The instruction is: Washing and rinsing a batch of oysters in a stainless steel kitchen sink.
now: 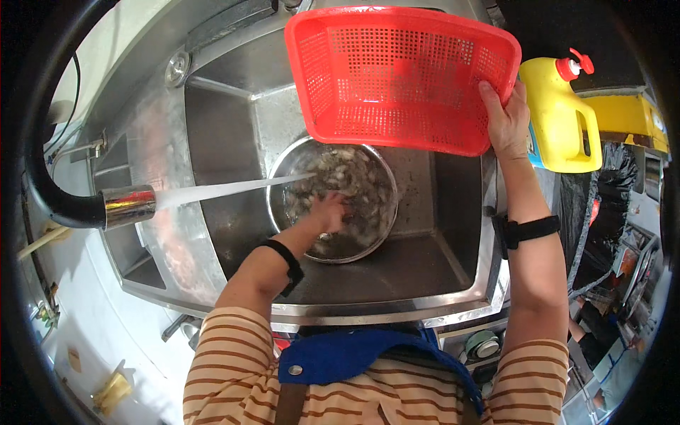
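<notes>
My right hand [507, 119] grips the right rim of a red plastic basket [404, 111] with a perforated base and walls. The basket is tilted above the back of a stainless steel sink [345, 289], and nothing lies inside it. Below, in the sink basin, stands a round metal bowl [396, 210] filled with water and many small pale pieces of food [366, 175], too blurred to name. My left hand [329, 212] reaches into this bowl, its fingers blurred and partly under water. A stream of water [228, 191] runs from the faucet [127, 206] into the bowl.
A yellow jug with a red pump [558, 117] stands right of the sink, close to my right hand. Black plastic sheeting [600, 212] hangs beyond it. Left of the basin, something pinkish lies on a wet metal strip [175, 249]. A person [592, 329] is at the far right.
</notes>
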{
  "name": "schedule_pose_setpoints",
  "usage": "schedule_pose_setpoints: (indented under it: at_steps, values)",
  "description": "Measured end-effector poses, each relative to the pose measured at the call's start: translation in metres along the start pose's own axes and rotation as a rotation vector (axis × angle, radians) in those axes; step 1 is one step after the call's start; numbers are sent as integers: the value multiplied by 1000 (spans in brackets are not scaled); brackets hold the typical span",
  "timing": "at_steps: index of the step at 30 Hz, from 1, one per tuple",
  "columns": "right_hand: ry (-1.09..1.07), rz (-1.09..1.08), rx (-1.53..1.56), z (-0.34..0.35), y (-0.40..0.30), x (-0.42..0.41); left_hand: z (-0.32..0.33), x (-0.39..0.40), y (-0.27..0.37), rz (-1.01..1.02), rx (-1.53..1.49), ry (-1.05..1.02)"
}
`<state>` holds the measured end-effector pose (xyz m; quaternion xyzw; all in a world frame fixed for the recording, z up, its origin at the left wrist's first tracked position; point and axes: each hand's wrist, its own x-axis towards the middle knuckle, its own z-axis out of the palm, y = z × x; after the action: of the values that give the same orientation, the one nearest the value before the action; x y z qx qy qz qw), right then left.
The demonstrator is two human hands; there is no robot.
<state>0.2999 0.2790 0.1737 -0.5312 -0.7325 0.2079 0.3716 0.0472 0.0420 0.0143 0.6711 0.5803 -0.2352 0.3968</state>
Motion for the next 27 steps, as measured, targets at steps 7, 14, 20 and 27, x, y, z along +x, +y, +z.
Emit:
schedule_pose_setpoints:
  at_steps: [7, 14, 20, 27]
  values:
    - [-27, -46, 9, 9, -6, 0, -17, 24, 0, -328, -264, 39]
    - [-8, -41, 16, 2, 2, 1, -6, -34, 6, 26, 301, 81]
    - [-33, -45, -18, 6, -7, 0, 6, -5, -38, -502, -371, 243]
    - [-20, -64, -15, 6, -6, 1, 58, -1, -68, 2, -236, -265]
